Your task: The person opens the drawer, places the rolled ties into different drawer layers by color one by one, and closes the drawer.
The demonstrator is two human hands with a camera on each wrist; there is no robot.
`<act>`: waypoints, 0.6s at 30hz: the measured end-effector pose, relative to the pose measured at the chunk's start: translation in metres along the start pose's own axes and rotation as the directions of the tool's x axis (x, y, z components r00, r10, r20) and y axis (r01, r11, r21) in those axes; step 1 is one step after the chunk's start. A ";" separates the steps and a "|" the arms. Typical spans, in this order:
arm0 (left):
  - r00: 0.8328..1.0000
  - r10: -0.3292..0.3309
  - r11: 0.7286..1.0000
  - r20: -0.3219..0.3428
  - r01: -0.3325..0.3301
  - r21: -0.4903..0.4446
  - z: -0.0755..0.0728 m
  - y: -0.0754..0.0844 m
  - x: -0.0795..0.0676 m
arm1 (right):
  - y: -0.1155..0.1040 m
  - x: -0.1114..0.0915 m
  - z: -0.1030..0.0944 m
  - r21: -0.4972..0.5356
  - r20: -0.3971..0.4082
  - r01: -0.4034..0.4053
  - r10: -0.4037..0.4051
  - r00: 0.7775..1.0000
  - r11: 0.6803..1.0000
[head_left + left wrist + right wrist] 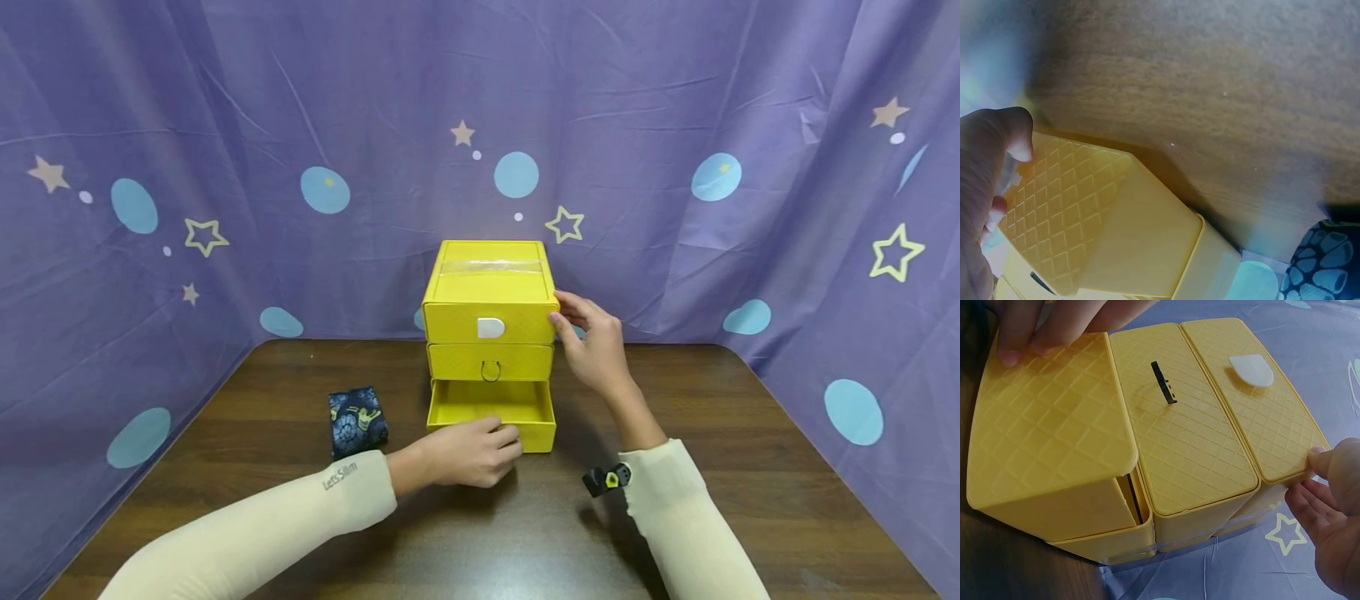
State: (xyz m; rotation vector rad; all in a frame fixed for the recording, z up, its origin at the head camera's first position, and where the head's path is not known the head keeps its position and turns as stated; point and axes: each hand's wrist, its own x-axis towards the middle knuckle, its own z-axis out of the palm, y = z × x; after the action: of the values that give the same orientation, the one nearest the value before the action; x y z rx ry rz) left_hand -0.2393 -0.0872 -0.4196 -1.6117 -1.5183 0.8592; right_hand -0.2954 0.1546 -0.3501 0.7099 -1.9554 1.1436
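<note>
A yellow three-tier drawer box [489, 283] stands on the table, its bottom drawer [542, 437] pulled out and its upper two closed. At that drawer's front is my left hand [476, 452], thumb and fingers pinching a pale handle [1009, 175] partly hidden by them. The drawer shows a bare yellow floor in the head view. My right hand [596, 342] holds the box's upper right front edge, thumb on the front face and fingers along the side. A white tab [1252, 370] marks the top drawer; a dark ring pull [491, 371] hangs on the middle one.
A folded dark blue patterned cloth [357, 419] lies on the wooden table [750, 492], left of the box. Behind stands a purple curtain [637, 167] with stars and blue dots. Clear tape [491, 267] runs across the box top.
</note>
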 end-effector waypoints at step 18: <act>0.998 -0.002 1.000 -0.069 0.003 0.011 -0.005 0.008 0.001 | -0.001 0.001 -0.002 0.006 0.000 -0.006 0.006 1.000 1.000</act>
State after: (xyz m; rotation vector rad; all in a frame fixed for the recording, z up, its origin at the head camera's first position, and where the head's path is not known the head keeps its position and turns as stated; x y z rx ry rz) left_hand -0.2313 -0.0866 -0.4242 -1.6151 -1.4653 0.8011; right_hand -0.2944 0.1561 -0.3483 0.7082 -1.9561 1.1532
